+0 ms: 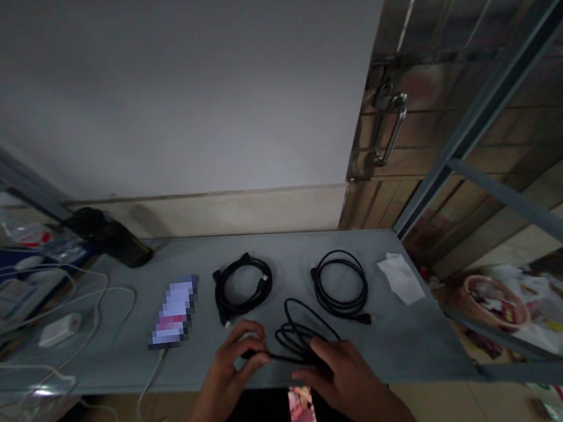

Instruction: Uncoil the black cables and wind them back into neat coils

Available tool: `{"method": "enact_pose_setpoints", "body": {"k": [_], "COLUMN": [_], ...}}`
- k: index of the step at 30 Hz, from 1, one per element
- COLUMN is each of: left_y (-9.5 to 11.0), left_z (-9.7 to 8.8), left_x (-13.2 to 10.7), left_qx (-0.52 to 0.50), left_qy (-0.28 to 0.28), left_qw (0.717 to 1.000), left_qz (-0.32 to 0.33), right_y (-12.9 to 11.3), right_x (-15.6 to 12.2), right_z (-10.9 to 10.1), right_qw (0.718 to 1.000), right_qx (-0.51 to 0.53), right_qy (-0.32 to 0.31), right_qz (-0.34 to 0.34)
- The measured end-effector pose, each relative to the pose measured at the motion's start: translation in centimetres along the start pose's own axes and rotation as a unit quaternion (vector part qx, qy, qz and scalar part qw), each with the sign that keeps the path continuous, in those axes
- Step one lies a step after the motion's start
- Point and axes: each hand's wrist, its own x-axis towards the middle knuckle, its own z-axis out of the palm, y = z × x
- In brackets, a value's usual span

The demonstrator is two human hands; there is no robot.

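Note:
Near the front edge of the grey tabletop, my left hand [239, 356] pinches one end of a black cable [294, 334]. My right hand [336, 370] closes round the gathered part of the same cable, whose loose loops spread above the fingers. A short straight stretch runs between the two hands. Beyond my left hand lies a coiled black cable [220, 296] with its plugs showing. Another coiled black cable [365, 283] rests beyond my right hand, one plug pointing right. The part inside my right palm is hidden.
A phone [174, 311] with a white cord lies left, beside a white charger [60, 329] and tangled white cords. A dark bottle [124, 244] leans at the back left. White paper [402, 277] lies right. Metal frame posts [454, 132] flank the table; a basket [495, 299] stands beyond.

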Motion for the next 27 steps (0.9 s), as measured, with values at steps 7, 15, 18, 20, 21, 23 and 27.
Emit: {"method": "enact_pose_setpoints", "body": {"k": [7, 15, 18, 20, 21, 23, 27], "left_y": [-0.6, 5.3, 8.2, 9.1, 9.2, 8.9, 6.9], "left_z": [-1.3, -4.6, -5.2, -5.4, -5.6, -6.1, -7.5], "left_x": [0.5, 3.0, 4.2, 4.7, 5.0, 5.7, 7.6], "left_qx": [-0.087, -0.024, 0.011, 0.005, 0.005, 0.018, 0.093], "left_qy": [-0.029, -0.068, -0.118, -0.166, -0.181, -0.187, -0.155], "left_qw": [0.996, 0.997, 0.993, 0.986, 0.983, 0.982, 0.981], "left_qz": [-0.017, 0.035, 0.023, -0.005, -0.017, -0.018, 0.064], "right_y": [-2.3, -5.1, -5.8, -5.8, -5.8, -5.5, -4.6], "right_x": [2.1, 6.8, 8.8, 9.8, 10.2, 11.0, 13.2], "right_z": [-2.6, -4.7, -4.8, -4.8, -4.7, -4.6, -3.5], "right_qw": [0.988, 0.979, 0.977, 0.979, 0.980, 0.976, 0.959], "right_qx": [0.144, 0.163, 0.152, 0.121, 0.102, 0.055, -0.059], "right_qy": [-0.030, -0.103, -0.097, -0.070, -0.053, -0.035, -0.018], "right_qz": [0.045, -0.061, -0.111, -0.146, -0.165, -0.206, -0.276]}}
